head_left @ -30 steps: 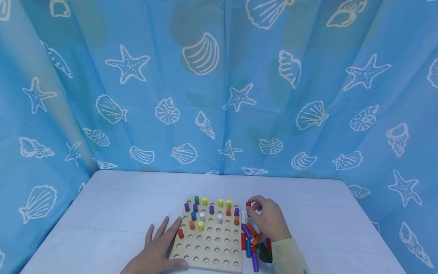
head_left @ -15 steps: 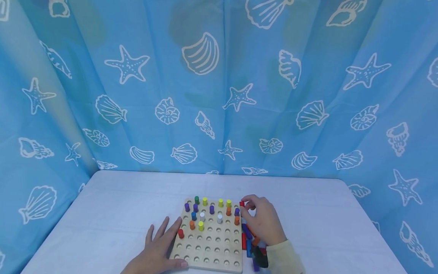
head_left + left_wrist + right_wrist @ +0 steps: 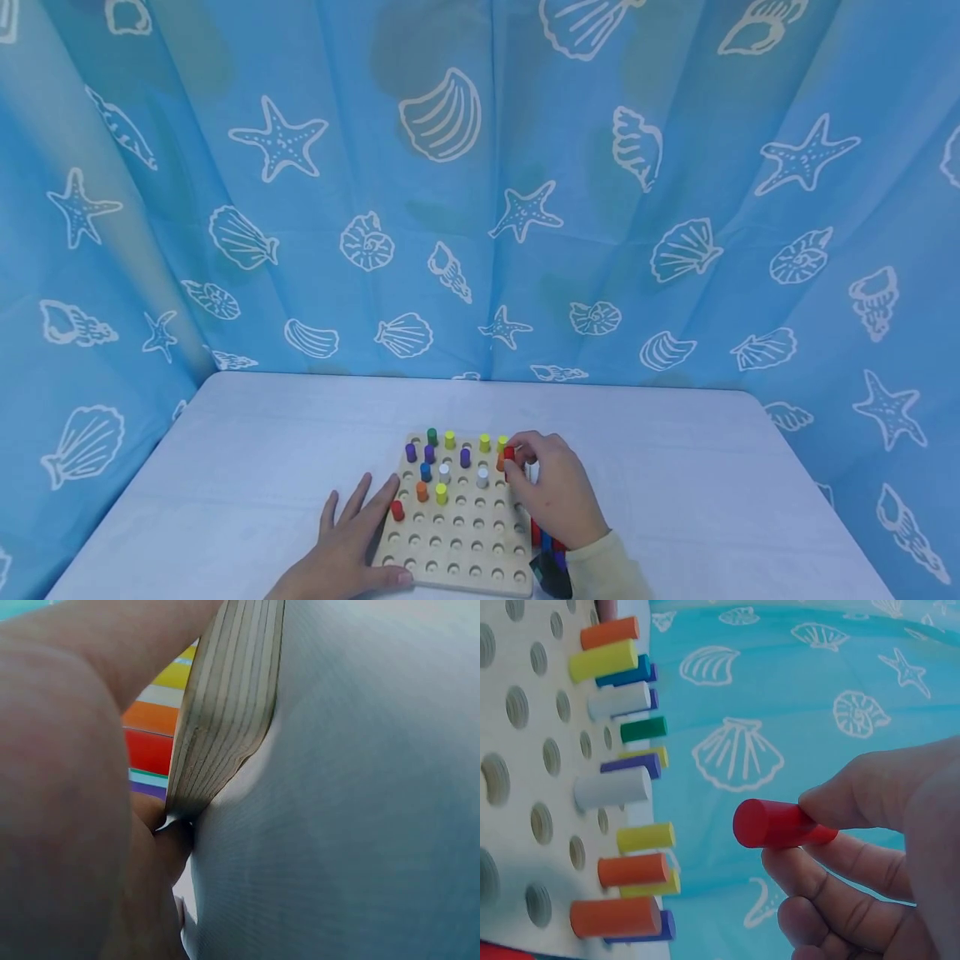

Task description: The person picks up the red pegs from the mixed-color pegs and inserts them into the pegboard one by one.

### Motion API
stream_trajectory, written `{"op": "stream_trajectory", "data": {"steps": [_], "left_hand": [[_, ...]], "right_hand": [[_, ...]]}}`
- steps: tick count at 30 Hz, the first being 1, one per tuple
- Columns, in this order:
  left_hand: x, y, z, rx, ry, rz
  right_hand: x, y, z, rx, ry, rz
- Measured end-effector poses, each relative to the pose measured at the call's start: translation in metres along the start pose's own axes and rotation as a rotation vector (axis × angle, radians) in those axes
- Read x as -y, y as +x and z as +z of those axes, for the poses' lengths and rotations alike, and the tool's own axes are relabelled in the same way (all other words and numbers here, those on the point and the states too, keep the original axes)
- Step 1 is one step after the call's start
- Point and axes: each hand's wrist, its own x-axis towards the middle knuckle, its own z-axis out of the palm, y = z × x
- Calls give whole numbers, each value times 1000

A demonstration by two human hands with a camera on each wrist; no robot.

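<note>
A square wooden pegboard [image 3: 450, 546] with rows of round holes lies on the table, its back part filled with coloured pegs. My left hand [image 3: 341, 546] rests along the board's left side, fingers spread and thumb at the front edge; the left wrist view shows the board's layered side [image 3: 229, 697] close to it. Above the board's right side, my right hand [image 3: 555, 483] pinches a red peg [image 3: 780, 823] between thumb and fingers. In the right wrist view that peg is apart from the standing orange peg [image 3: 616, 917] and white peg [image 3: 613, 787].
Right of the board lies a loose pile of pegs, partly hidden under the right wrist, with a blue peg [image 3: 547, 543] showing. A dark object [image 3: 551, 577] sits at the right wrist. Behind the white table [image 3: 300, 417] hangs a blue seashell-print curtain [image 3: 480, 208].
My right hand has moved left with the red peg, from beside the board to over its right side. My left hand has stayed in place.
</note>
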Motion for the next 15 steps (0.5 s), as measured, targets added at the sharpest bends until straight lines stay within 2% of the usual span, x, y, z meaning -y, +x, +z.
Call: {"op": "stream_trajectory", "data": {"steps": [9,12,15], "left_hand": [[-2,-2,-1,-4,-9,6],[-2,-2,-1,-6,-21,6],[-2,-2,-1,-5,-23,4]], "right_hand": [[7,-4,11,-24,19,-93],[10,-5,16,-23,8,-92],[15,-6,19,3,-3,-56]]}}
